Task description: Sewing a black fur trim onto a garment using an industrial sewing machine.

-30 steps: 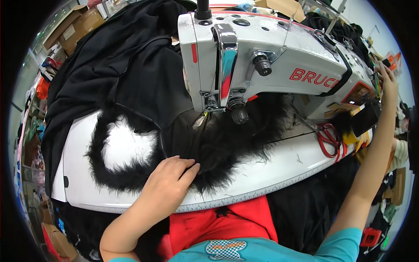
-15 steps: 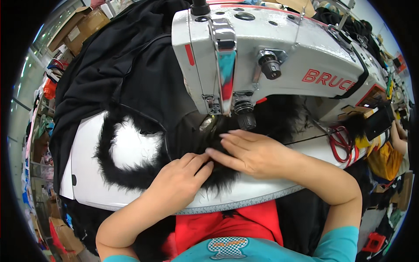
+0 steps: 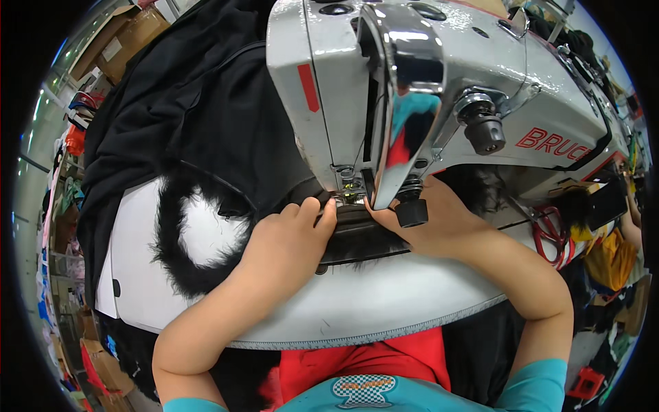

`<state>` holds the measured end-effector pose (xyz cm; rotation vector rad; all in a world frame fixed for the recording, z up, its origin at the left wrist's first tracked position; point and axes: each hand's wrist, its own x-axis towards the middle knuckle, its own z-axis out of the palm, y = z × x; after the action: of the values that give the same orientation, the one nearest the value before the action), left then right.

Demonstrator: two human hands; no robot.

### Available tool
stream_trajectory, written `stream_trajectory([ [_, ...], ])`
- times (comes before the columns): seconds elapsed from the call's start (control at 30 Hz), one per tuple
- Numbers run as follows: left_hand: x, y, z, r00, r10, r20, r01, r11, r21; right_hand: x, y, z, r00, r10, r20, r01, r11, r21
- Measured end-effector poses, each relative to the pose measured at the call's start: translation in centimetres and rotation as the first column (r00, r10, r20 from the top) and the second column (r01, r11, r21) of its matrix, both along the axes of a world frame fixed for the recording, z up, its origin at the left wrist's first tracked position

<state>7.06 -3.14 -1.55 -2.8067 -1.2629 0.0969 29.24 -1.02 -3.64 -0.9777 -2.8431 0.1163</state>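
A white sewing machine (image 3: 316, 96) stands over black fabric (image 3: 192, 130) with feathery black trim (image 3: 168, 244) forming a loop at the left. My left hand (image 3: 288, 247) has its fingers bent and gripping a dark band of fabric (image 3: 364, 244) just left of the presser foot (image 3: 350, 193). My right hand (image 3: 443, 220) lies on the fabric to the right of the foot, close to the needle area, its fingers partly hidden by the machine head and a knob. The band runs between the two hands.
Red-handled scissors (image 3: 549, 230) and a dark phone-like device (image 3: 605, 202) lie at the right. A measuring strip (image 3: 357, 341) edges the white table (image 3: 371, 302). Cardboard boxes (image 3: 117, 51) are at upper left, yellow cloth (image 3: 611, 254) at far right, with part of another person's arm (image 3: 630, 226) nearby.
My right hand has come from the far right to beside the presser foot. My left hand has shifted toward the needle. The trim between them now shows a dark band, and the machine appears larger.
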Motion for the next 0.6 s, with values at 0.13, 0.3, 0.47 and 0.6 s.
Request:
stream_trajectory([
  [0.13, 0.4, 0.5, -1.6, 0.990, 0.061, -0.128, -0.019, 0.951, 0.308, 0.2, 0.9, -0.8, 0.996, 0.026, -0.091, 0.005, 0.946, 0.326],
  [0.3, 0.0, 4.7, -1.4, 0.980, 0.012, -0.198, 0.020, 0.987, 0.162, 1.7, 3.1, -5.9, 0.666, -0.416, -0.619, 0.077, 0.864, -0.497],
  [0.47, -2.0, 2.7, -1.7, 0.984, -0.155, 0.089, 0.144, 0.983, 0.114, 0.4, -0.6, 0.1, 0.967, -0.181, 0.177, 0.073, 0.868, 0.491],
  [0.6, -2.0, 2.8, -1.8, 0.977, -0.118, 0.180, 0.112, 0.993, 0.043, 0.1, -0.3, -0.1, 0.999, -0.022, -0.037, 0.037, 0.877, 0.479],
])
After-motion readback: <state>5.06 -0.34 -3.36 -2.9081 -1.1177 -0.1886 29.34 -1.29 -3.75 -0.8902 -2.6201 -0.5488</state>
